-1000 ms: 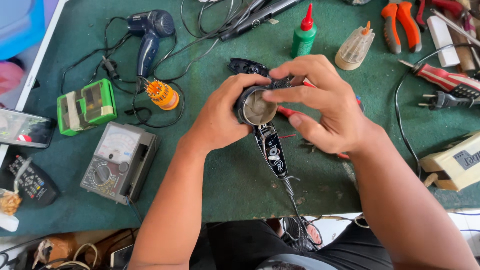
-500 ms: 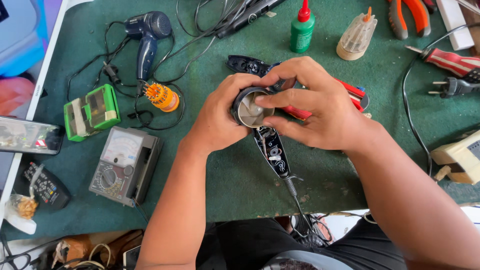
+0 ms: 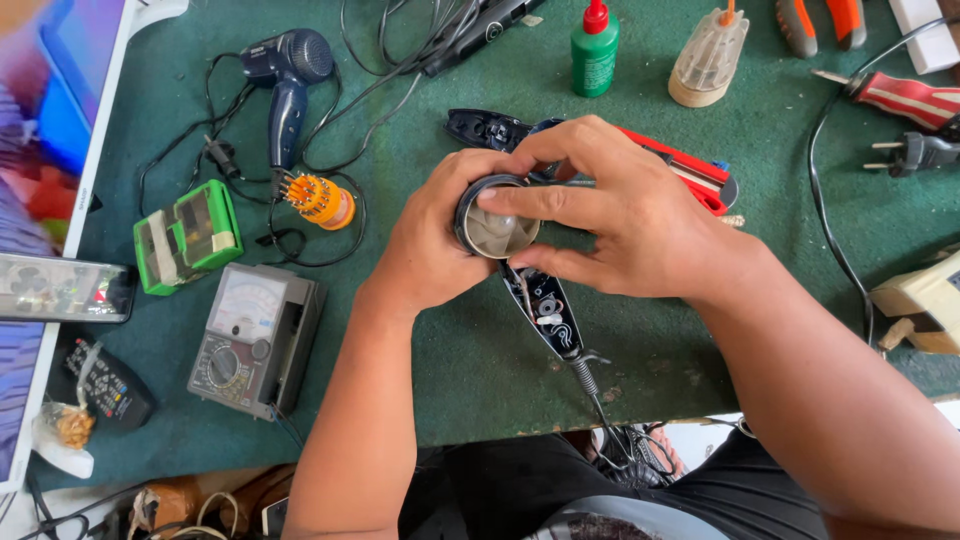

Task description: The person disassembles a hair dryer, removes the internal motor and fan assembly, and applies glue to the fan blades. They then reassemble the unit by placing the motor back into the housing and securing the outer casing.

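Over the green work mat (image 3: 450,350), both my hands hold an opened hair dryer (image 3: 497,228). Its round grey fan housing faces up. My left hand (image 3: 430,235) cups the housing from the left. My right hand (image 3: 610,215) wraps it from the right, with the index finger lying across the fan opening. The dryer's open black handle (image 3: 545,310) with its inner parts points toward me, and its cord runs off the mat's near edge. A black shell half (image 3: 488,128) lies just behind my hands.
A blue hair dryer (image 3: 290,80) with cord lies at back left, beside an orange bit holder (image 3: 318,200), a green box (image 3: 187,237) and an analog meter (image 3: 250,335). A green glue bottle (image 3: 595,48), clear bottle (image 3: 708,58), red screwdrivers (image 3: 700,175) and plug (image 3: 915,153) sit behind and right.
My hands and the dryer stay in the same grip; my right index finger has shifted slightly across the fan opening. The view has drifted a little.
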